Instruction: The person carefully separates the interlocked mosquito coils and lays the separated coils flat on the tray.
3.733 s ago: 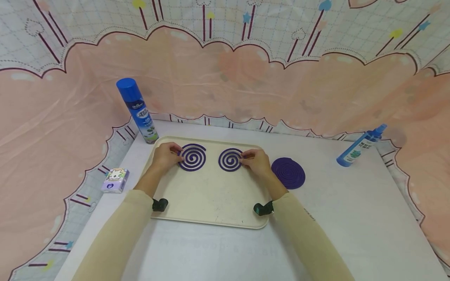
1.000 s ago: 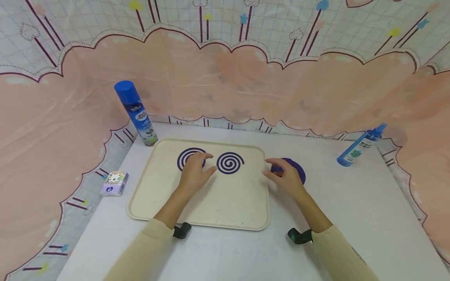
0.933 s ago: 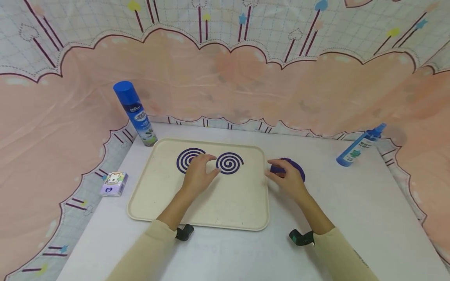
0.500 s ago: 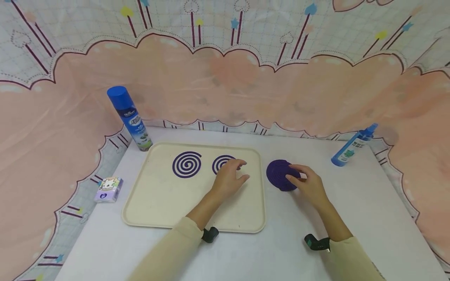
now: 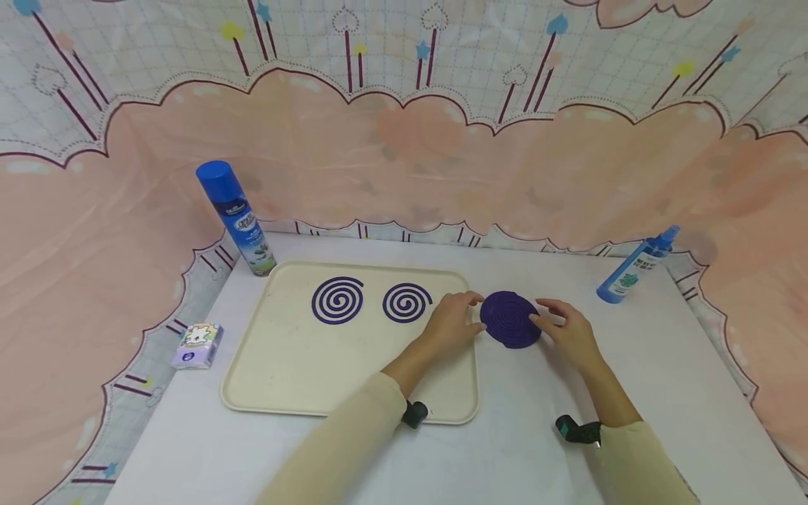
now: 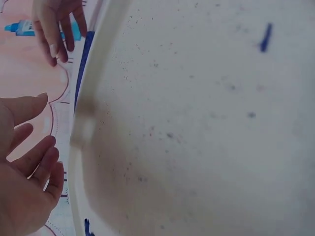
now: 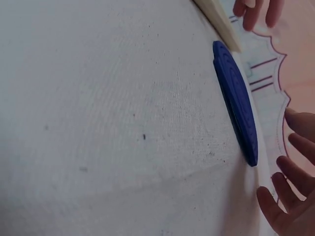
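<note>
Probably light, stiff and brittle, so best cupped by its opposite edges, the purple coil stack (image 5: 510, 320) lies on the table (image 5: 505, 449) beside the tray (image 5: 315, 372), between the left hand (image 5: 448, 322) and right hand (image 5: 573, 337), their fingers parted, gripping nothing

lateral access to the coil stack (image 5: 510, 320) is obstructed: the left hand (image 5: 449, 324) and right hand (image 5: 571, 337) flank it. front approach: open table (image 5: 499, 435) between the left forearm (image 5: 404, 370) and right forearm (image 5: 615, 396). rear approach: open strip before the curtain (image 5: 442, 186). the tray (image 5: 278, 379) is open at front left; its raised rim stands near the stack. obstacles: spray can (image 5: 236, 221), rear left corner; spray bottle (image 5: 636, 268), well right.
</note>
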Tool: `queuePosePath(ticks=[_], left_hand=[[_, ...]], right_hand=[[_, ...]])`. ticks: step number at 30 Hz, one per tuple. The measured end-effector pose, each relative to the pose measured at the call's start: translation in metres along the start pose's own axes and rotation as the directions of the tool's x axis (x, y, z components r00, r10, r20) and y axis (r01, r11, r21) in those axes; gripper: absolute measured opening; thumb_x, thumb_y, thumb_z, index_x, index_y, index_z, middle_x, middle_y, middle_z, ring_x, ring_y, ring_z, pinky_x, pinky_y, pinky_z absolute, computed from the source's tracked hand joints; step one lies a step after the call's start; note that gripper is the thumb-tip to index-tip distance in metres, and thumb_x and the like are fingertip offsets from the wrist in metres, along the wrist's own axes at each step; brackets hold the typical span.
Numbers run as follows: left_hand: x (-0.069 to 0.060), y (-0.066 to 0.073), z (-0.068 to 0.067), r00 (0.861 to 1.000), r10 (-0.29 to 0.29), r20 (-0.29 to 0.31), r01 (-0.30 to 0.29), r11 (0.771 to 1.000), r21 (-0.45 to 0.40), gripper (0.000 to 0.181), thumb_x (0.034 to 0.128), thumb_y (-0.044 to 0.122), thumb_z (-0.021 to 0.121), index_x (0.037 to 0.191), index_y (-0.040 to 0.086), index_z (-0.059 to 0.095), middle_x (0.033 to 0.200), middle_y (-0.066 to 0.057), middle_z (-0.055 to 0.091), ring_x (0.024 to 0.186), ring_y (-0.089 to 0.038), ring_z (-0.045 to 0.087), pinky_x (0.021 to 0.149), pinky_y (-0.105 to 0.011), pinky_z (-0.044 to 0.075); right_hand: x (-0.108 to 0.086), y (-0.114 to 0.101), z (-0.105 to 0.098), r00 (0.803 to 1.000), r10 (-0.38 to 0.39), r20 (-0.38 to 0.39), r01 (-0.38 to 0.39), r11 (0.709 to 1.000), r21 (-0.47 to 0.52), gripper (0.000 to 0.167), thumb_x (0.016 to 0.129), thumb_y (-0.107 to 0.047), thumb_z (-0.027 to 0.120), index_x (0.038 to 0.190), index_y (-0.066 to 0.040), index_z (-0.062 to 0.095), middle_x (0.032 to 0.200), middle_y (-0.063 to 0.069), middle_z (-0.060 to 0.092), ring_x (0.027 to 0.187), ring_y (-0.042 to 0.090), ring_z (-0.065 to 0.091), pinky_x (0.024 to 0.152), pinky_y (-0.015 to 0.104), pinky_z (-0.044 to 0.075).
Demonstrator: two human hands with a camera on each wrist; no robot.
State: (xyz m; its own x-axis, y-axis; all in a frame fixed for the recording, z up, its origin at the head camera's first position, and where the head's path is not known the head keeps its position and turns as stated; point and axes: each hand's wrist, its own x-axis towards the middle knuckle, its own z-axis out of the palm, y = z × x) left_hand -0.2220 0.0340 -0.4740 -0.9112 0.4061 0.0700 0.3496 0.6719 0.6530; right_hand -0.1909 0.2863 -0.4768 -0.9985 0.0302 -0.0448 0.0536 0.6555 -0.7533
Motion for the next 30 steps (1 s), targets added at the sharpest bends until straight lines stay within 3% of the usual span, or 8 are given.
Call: queuePosePath(ticks=[6, 12, 17, 24, 30], left_hand=[[0.015, 0.003, 0.015, 0.999, -0.023, 0.024, 0.019, 0.984, 0.178, 0.053, 0.0895, 0.037, 0.078, 0.138, 0.022, 0.061, 0.141, -0.001, 0.066, 0.135, -0.026, 0.052, 0.106, -0.044, 0.046], [0.018, 0.004, 0.023, 0.994, -0.087, 0.072, 0.061, 0.951, 0.301, 0.068, 0.0889, 0.049, 0.075, 0.149, 0.030, 0.050, 0.155, -0.001, 0.051, 0.147, -0.025, 0.038, 0.110, -0.045, 0.038], [0.014, 0.009, 0.025, 0.989, -0.102, 0.106, 0.061, 0.940, 0.335, 0.075, 0.0863, 0.055, 0.075, 0.152, 0.029, 0.048, 0.159, -0.005, 0.047, 0.150, -0.026, 0.032, 0.115, -0.050, 0.033], [0.013, 0.009, 0.032, 0.989, -0.104, 0.104, 0.056, 0.920, 0.389, 0.076, 0.0843, 0.060, 0.075, 0.149, 0.029, 0.051, 0.158, -0.001, 0.048, 0.150, -0.026, 0.033, 0.118, -0.053, 0.030], [0.014, 0.008, 0.034, 0.991, -0.100, 0.092, 0.059, 0.927, 0.370, 0.068, 0.0869, 0.056, 0.074, 0.145, 0.027, 0.056, 0.156, 0.003, 0.051, 0.148, -0.026, 0.036, 0.117, -0.052, 0.031]], right_hand=[[0.005, 0.007, 0.003, 1.000, 0.004, 0.012, -0.004, 0.997, -0.074, 0.053, 0.101, -0.033, 0.064, 0.144, -0.002, 0.054, 0.154, 0.034, 0.043, 0.140, 0.054, 0.044, 0.111, 0.066, 0.045], [0.009, 0.014, 0.012, 0.999, -0.039, 0.013, 0.040, 0.993, -0.114, 0.049, 0.099, -0.026, 0.067, 0.140, 0.000, 0.058, 0.150, 0.031, 0.049, 0.142, 0.051, 0.043, 0.116, 0.067, 0.037], [0.006, 0.014, 0.014, 0.999, -0.031, 0.031, 0.034, 0.993, -0.110, 0.050, 0.099, -0.024, 0.066, 0.141, 0.002, 0.056, 0.150, 0.031, 0.050, 0.144, 0.050, 0.041, 0.119, 0.066, 0.033], [0.004, 0.009, 0.012, 0.999, -0.047, 0.018, 0.048, 0.993, -0.106, 0.047, 0.099, -0.023, 0.067, 0.138, 0.002, 0.059, 0.145, 0.032, 0.053, 0.141, 0.050, 0.044, 0.118, 0.066, 0.035], [0.003, 0.006, 0.009, 0.999, -0.012, 0.032, 0.015, 0.995, -0.096, 0.046, 0.100, -0.022, 0.065, 0.137, 0.003, 0.060, 0.147, 0.033, 0.052, 0.142, 0.051, 0.042, 0.118, 0.067, 0.035]])
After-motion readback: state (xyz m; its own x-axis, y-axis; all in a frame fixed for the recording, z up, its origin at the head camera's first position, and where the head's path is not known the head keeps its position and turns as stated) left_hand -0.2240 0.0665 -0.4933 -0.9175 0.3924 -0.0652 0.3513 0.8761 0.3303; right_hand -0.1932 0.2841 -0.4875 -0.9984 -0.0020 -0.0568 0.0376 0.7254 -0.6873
